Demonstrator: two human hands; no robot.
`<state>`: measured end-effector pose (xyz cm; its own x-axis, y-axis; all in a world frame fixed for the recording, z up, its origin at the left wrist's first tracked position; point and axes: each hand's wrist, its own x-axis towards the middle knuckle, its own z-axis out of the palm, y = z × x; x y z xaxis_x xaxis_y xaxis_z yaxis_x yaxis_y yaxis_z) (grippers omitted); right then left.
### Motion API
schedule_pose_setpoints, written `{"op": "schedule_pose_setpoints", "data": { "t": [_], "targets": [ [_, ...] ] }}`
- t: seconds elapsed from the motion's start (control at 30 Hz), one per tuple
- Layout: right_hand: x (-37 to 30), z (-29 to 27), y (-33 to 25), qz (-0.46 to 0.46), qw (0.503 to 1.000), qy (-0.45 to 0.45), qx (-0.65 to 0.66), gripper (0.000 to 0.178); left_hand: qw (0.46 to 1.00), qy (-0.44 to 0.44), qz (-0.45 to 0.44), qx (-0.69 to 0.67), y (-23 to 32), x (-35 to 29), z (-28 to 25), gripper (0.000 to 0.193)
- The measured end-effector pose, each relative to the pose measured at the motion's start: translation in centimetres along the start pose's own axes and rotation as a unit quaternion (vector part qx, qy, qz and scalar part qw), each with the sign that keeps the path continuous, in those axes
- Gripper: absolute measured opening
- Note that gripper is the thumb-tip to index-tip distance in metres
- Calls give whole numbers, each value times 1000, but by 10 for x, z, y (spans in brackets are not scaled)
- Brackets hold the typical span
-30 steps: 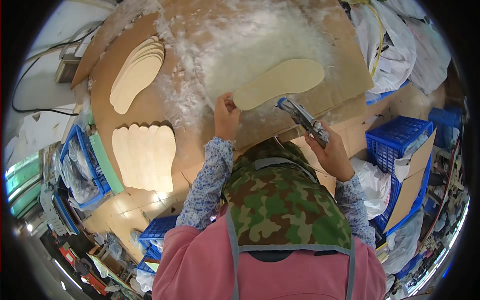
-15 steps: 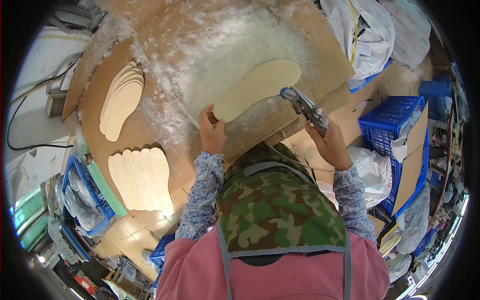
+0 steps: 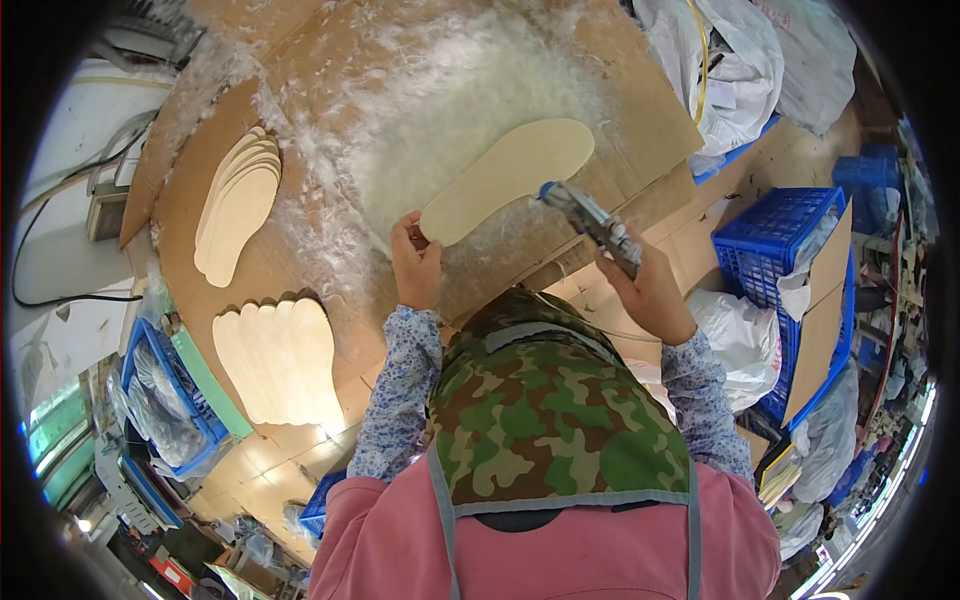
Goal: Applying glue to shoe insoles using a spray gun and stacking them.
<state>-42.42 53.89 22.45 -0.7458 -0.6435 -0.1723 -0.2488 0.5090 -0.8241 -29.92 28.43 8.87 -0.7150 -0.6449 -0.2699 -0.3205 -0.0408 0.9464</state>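
Insole sits just past 12 o'clock, counting from the middle of the view, over brown cardboard with white fluff on it. Its narrow end points to 8 o'clock and its wide end to 2 o'clock. It is one flat, pale foot shape. I can't tell if its held end is lifted a little.

Left hand, at 10 o'clock, has its fingers curled in and nearly closed, with the narrow tip pinched at the edge. Right hand, at 3 o'clock, is wrapped around a silver spray gun. The gun's blue nose points to 10 o'clock, close to the insole's near edge. I can't tell if they touch.

The insole looks thin, so I think it is very light. It should bend a bit but mostly keep its shape. It may not break easily, but a hard squeeze could crease it. Fluff could stick to it, or make it slide. The narrow tip seems a good place to hold, with just thumb and finger, so most of the top is left bare.

More insoles lie in a fanned pile near 10 o'clock and a side-by-side pile between 8 and 9 o'clock.
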Motion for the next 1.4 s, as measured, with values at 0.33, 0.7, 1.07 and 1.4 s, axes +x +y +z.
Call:
{"op": "schedule_pose_setpoints", "data": {
  "t": [0.33, 0.7, 1.07, 1.4],
  "targets": [
    [1, -23, 17, 4, 994, 102, -38, 23, 1000, 10, 1, -21, 1, -2, 1, 43],
    [-28, -11, 13, 66, 988, 129, -54, 19, 999, -12, 23, -19, -6, 0, -3, 43],
    [-44, 25, -17, 60, 996, 55, -24, 24, 999, -25, 19, -35, -2, 0, -4, 43],
    [-49, 44, -38, -4, 999, -35, 1, 27, 998, -29, 39, -36, -12, 2, -4, 41]
  ]
}}
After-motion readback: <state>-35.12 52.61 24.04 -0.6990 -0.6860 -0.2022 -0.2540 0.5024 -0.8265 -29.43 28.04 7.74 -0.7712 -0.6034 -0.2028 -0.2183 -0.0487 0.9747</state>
